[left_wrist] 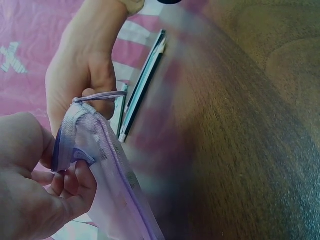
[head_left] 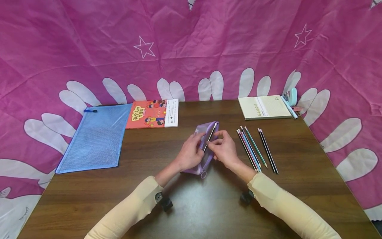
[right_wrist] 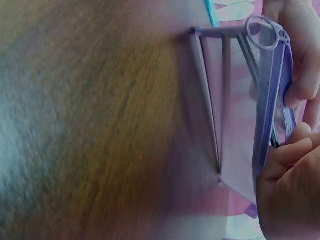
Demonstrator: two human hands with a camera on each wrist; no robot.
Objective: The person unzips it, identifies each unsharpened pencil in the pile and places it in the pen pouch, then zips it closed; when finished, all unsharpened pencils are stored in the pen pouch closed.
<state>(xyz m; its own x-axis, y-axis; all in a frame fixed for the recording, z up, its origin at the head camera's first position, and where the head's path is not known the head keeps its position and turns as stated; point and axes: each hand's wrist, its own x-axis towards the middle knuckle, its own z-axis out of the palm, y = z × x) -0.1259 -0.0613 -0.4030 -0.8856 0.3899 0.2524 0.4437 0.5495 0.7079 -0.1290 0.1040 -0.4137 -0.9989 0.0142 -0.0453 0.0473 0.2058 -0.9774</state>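
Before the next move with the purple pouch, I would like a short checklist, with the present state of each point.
1. Purple pouch unzipped: ok, the zip edges stand apart.
2. Left hand steadies the pouch: ok, it grips the edge.
3. Right hand at the black pencil: ok, fingertips on it.
4. Black pencil fully inside: cannot tell, the hands partly hide it.
5. All pencils packed: not ok, several loose pencils lie on the table.
6. Blue mesh folder out of the way: ok, well apart.
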